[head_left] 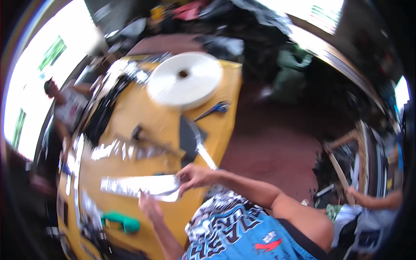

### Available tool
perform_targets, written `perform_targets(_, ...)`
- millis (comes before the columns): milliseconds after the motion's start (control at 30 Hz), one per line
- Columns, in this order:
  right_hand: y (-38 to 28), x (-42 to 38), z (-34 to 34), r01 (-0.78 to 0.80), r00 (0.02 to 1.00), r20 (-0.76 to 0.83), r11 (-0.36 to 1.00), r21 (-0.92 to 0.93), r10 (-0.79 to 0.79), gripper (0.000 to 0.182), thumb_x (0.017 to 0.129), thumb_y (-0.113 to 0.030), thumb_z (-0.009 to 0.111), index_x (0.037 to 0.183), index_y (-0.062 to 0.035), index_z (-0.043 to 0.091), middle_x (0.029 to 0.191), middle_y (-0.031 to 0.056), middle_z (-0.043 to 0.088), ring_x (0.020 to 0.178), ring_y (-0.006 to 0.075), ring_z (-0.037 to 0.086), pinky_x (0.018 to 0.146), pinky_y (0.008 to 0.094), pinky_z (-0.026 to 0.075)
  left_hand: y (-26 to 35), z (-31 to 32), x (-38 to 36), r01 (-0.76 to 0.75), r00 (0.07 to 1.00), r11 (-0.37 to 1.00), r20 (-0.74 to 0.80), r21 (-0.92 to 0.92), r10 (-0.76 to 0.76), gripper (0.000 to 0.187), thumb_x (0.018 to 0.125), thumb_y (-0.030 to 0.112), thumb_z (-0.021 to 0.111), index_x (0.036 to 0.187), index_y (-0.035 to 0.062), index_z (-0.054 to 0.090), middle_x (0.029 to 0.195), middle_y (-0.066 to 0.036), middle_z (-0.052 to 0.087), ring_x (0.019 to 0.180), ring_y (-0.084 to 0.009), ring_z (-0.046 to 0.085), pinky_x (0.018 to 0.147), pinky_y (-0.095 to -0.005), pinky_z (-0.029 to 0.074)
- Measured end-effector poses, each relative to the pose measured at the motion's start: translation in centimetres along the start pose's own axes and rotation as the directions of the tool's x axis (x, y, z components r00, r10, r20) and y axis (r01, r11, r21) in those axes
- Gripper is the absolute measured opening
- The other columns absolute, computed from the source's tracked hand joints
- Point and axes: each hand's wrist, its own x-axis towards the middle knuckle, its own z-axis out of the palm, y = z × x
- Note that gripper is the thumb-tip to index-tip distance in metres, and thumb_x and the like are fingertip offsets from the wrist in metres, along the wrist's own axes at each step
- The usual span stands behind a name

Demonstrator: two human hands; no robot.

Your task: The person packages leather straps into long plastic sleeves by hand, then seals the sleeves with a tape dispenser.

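Note:
A shiny silvery-white strip (143,185) stretches over the yellow table (182,143) in front of me, its material blurred. My right hand (195,177) pinches its right end between thumb and fingers. At the strip's lower edge my left hand (151,206) has its fingertips closed on it, smeared a little by motion. A green-handled tool (121,222) lies left of my left hand. Beyond my right hand are a dark flat piece (188,138) and a narrow silvery strip (204,155).
A large white roll (185,80) rests on the far part of the table, with blue-handled scissors (212,111) beside it. A hammer-like tool (138,133) lies mid-table. One person (71,104) stands at the left; another person's arm (375,200) shows at the right near wooden frames (340,169).

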Motion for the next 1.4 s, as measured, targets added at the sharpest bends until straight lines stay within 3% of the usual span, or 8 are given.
perform_targets(67,0.3,0.1,-0.2,-0.012,0.998,-0.065,1.0,-0.028,0.01,0.023,0.075,-0.023,0.074,0.078,-0.0038,0.061,0.059,-0.0069,0.044,0.054,0.0016,0.036,0.046,0.0201,0.026,-0.4,-0.7,-0.7,-0.03,0.939,0.968,-0.326,0.251,0.114,0.071,0.088,0.021,0.056,0.14,0.0013,0.012,0.143,-0.018,0.021,0.127,-0.03,0.031,0.105,-0.0411,0.024)
perform_targets(133,-0.5,0.3,0.0,-0.001,0.998,-0.058,1.0,0.028,0.002,0.022,0.076,-0.022,0.074,0.079,-0.0044,0.062,0.061,-0.008,0.046,0.054,0.0009,0.036,0.046,0.0196,0.026,1.6,-0.4,-2.3,-0.303,0.869,0.574,-0.027,0.761,0.494,0.083,0.081,0.032,0.064,0.139,-0.0002,0.014,0.144,-0.018,0.017,0.132,-0.0337,0.021,0.107,-0.0432,0.019)
perform_targets(300,-3.0,0.7,0.8,-0.073,0.997,-0.006,0.995,0.063,0.073,0.022,0.076,-0.018,0.074,0.086,-0.002,0.062,0.068,-0.0057,0.057,0.061,-0.0007,0.045,0.051,0.0165,0.032,6.9,4.1,-2.5,-0.671,0.7,-0.011,0.638,0.741,0.32,0.069,0.077,0.036,0.066,0.129,0.0002,0.039,0.135,-0.018,0.039,0.13,-0.0363,0.029,0.107,-0.048,0.02)
perform_targets(400,-4.5,1.3,1.7,-0.035,0.999,0.028,0.993,0.11,0.032,0.023,0.076,-0.014,0.072,0.09,-0.0005,0.06,0.072,-0.0025,0.061,0.069,0.0018,0.054,0.06,0.017,0.041,6.5,5.2,-0.3,-0.723,0.651,0.039,0.661,0.689,0.374,0.035,0.075,-0.003,0.053,0.11,0.0004,0.057,0.118,-0.016,0.056,0.117,-0.0353,0.047,0.101,-0.0468,0.032)
perform_targets(967,-16.0,5.0,6.4,0.666,0.745,0.251,0.704,-0.245,-0.618,0.025,0.068,-0.016,0.078,0.067,-0.0044,0.056,0.066,-0.0009,0.053,0.069,0.0129,0.045,0.068,0.0274,0.036,22.6,6.4,-1.3,-0.454,0.651,0.053,0.29,0.89,0.701,0.031,0.096,0.011,0.038,0.112,-0.0103,0.054,0.11,-0.016,0.059,0.104,-0.0222,0.056,0.093,-0.0329,0.04)
perform_targets(1067,-18.7,5.8,7.7,0.737,0.673,0.312,0.644,-0.207,-0.67,0.026,0.069,-0.015,0.078,0.067,-0.0043,0.055,0.065,-0.0003,0.052,0.065,0.013,0.045,0.066,0.0275,0.036,26.0,8.1,-1.8,-0.675,0.574,0.222,0.312,0.704,0.757,0.032,0.095,0.012,0.039,0.113,-0.0106,0.052,0.111,-0.018,0.058,0.102,-0.0242,0.057,0.092,-0.0344,0.042)
perform_targets(1300,-18.3,10.3,10.8,0.594,0.785,0.332,0.789,-0.159,-0.523,0.019,0.076,-0.008,0.072,0.07,-0.0031,0.055,0.066,-0.0014,0.054,0.063,0.0056,0.047,0.059,0.0226,0.037,28.7,7.8,-1.7,-0.586,0.646,0.593,-0.123,0.552,0.753,0.026,0.089,0.014,0.053,0.107,-0.004,0.061,0.099,-0.01,0.065,0.087,-0.0105,0.059,0.081,-0.0227,0.041)
perform_targets(1400,-18.6,12.6,11.4,0.452,0.841,0.336,0.892,-0.003,-0.425,0.017,0.077,-0.009,0.071,0.072,-0.0029,0.056,0.067,-0.0026,0.054,0.066,0.0046,0.047,0.061,0.0221,0.038,29.2,8.4,-0.5,-0.701,0.628,0.536,0.051,0.47,0.777,0.025,0.092,0.012,0.048,0.108,-0.0043,0.059,0.101,-0.011,0.064,0.087,-0.0138,0.061,0.079,-0.0258,0.047)
